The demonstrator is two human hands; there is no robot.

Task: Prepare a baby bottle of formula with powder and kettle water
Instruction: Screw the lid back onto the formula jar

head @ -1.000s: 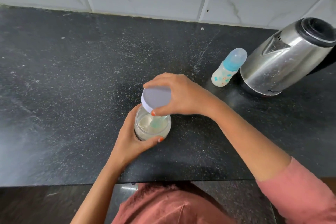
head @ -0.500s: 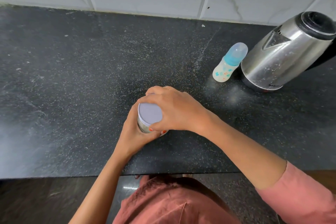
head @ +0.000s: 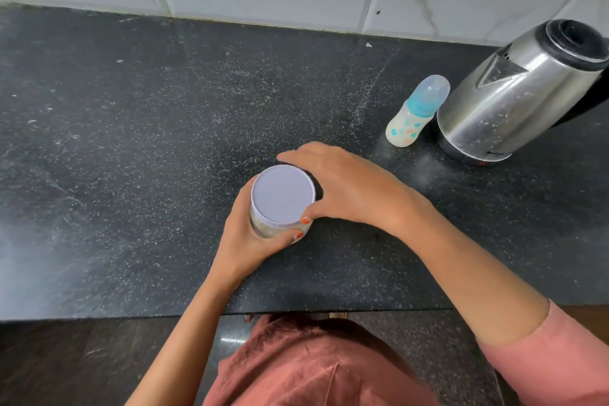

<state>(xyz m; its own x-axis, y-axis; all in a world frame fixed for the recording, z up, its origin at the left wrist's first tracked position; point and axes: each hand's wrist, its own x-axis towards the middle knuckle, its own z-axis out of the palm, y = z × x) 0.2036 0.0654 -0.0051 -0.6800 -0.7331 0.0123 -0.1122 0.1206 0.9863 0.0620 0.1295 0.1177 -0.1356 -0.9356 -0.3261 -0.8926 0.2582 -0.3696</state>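
The left hand (head: pixel 250 242) wrapped the powder jar (head: pixel 263 228); the right hand (head: pixel 346 189) clasped its pale lid (head: pixel 283 196). Risk: crooked seating, powder spilling later. At two o'clock stood the baby bottle (head: pixel 416 111).

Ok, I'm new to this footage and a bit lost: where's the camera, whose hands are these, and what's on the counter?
No machine here: a person's two bare hands, filmed from a camera worn on their head, looking down. The left hand grips a small jar standing on the dark counter; the right hand has its fingers round the jar's pale lid, which sits on top. Farther right, a capped baby bottle stands beside a steel kettle.
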